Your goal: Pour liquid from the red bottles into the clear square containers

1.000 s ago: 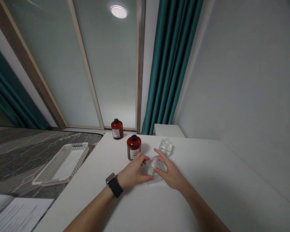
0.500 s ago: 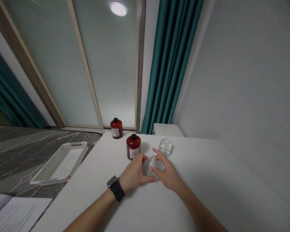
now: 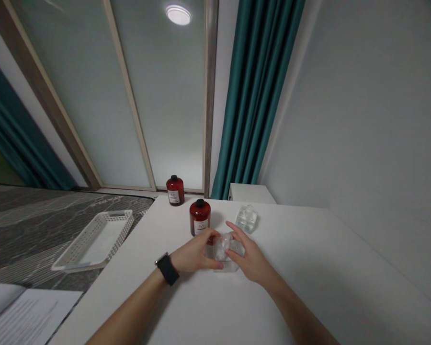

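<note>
A small clear glass bottle [image 3: 224, 248] stands on the white table [image 3: 309, 268], and both my hands are wrapped around it. My left hand [image 3: 194, 254], with a black watch on its wrist, grips the bottle's left side. My right hand [image 3: 248, 258] holds the right side, its fingers up at the rounded clear stopper. A second clear glass bottle [image 3: 246, 218] sits just beyond my right hand. A dark red bottle [image 3: 200, 217] with a black cap stands right behind my left hand.
Another dark red bottle [image 3: 175, 190] stands at the table's far edge. A white perforated basket [image 3: 95, 240] lies on the grey patterned bed to the left. Papers [image 3: 25, 318] lie at the lower left. A white wall runs along the right; teal curtains hang behind.
My hands have stayed on the clear bottle, with only slight shifts of the fingers. The view has moved a little.
</note>
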